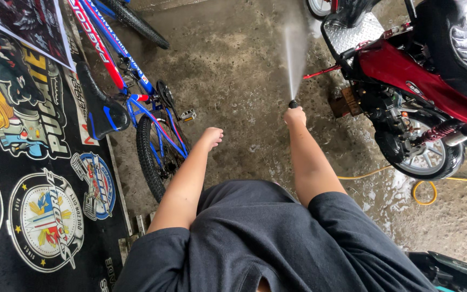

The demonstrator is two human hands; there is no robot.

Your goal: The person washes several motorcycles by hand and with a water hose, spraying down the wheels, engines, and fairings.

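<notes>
Looking down over a dark grey shirt, the biggest thing in view was the wet concrete floor (pixel 233 81), puddled and shiny on the right. On the left, a black banner (pixel 33 178) covered in colourful round logos took up that whole side. Over on the right sat a red motorcycle (pixel 406 73), rear wheel (pixel 431 157) and chrome bits facing the camera, parked well apart from the hands. A blue and red bicycle (pixel 136 97) leaned by the banner, its back tyre just beside the left forearm. A yellow hose (pixel 422 189) looped on the floor under the motorcycle.

The right hand (pixel 295 116) was closed tight around a small black spray nozzle (pixel 293 103), arm stretched out, and a thin fan of water spray (pixel 295 48) shot straight ahead from it over the floor, passing left of the motorcycle's metal footplate (pixel 352 35). The left hand (pixel 212 136) held nothing, fingers loosely curled, hanging out in front near the bicycle's tyre.
</notes>
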